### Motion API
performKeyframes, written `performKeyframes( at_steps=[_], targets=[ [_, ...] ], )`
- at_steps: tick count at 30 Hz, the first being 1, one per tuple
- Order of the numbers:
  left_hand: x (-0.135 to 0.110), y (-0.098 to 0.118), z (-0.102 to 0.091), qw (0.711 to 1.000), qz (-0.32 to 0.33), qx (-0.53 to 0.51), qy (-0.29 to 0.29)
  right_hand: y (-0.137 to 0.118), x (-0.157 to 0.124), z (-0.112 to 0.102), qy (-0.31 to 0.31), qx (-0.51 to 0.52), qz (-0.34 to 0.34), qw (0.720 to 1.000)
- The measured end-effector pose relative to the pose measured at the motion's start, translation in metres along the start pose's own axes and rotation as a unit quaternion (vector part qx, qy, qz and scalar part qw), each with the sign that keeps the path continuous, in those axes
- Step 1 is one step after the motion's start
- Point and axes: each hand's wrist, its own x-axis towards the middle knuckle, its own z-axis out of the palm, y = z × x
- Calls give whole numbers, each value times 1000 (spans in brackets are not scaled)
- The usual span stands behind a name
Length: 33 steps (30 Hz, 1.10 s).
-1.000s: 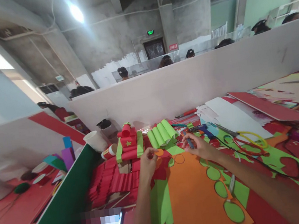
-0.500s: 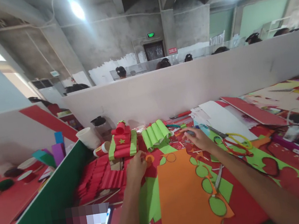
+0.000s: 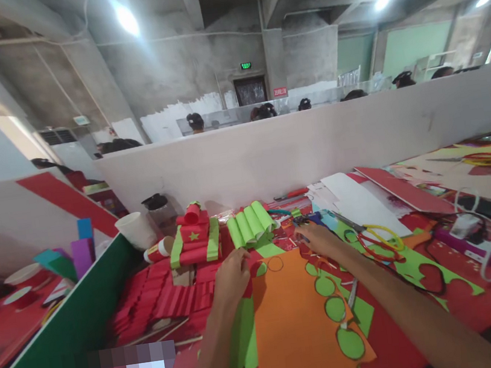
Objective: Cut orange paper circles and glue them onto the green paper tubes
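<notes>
Both hands are being held apart over the surface [image 3: 486,302], fingers bent. The left hand [image 3: 233,275] is being held by the top left corner of the orange sheet [image 3: 293,329], back of the hand up, and anything in its fingers is being hidden, so whether it is gripping cannot be told. The right hand [image 3: 316,238] is being held past the sheet's top right corner, just beside the blue tool [image 3: 315,218]; whether that is being gripped cannot be told either.

The sheet is lying flat between the forearms, running off the bottom of the view. A drawn circle [image 3: 275,264] is being shown near its top edge, and along its right side green is being framed by a row of round openings. Green paper [image 3: 249,342] is being partly covered by its left side.

Behind the hands, green rolls [image 3: 252,224] are being seen standing side by side, next to a red model [image 3: 195,237] with a star. Pleated red paper [image 3: 170,298] is being spread in front of the model, with the green board [image 3: 78,329] tilted to its left. Right of the right hand, scissors [image 3: 382,227] are being overlapped with green scraps [image 3: 412,264].
</notes>
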Motion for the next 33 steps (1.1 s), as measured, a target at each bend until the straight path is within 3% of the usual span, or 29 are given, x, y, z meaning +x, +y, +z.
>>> performKeyframes(
  at_steps=[5,9,12,16,19,25,33],
  targets=[
    [-2,9,11,998,52,-36,-17,-8,-1,-5,21,15,-9,1000],
    [-7,21,19,987,82,-138,-33,-33,-11,-14,61,172,-69,981],
    [-10,29,24,971,99,-209,-51,-58,-18,-12,28,263,-108,958],
    [-10,33,26,956,103,-268,-55,-74,-19,-4,26,342,-96,934],
    [-9,31,28,952,68,-297,-43,-70,-17,-5,54,402,-69,911],
    [-6,26,32,945,16,-326,-27,-48,-16,-19,72,547,-34,834],
    [-5,26,32,952,29,-303,-25,-33,-15,-15,14,557,-1,830]
  ],
)
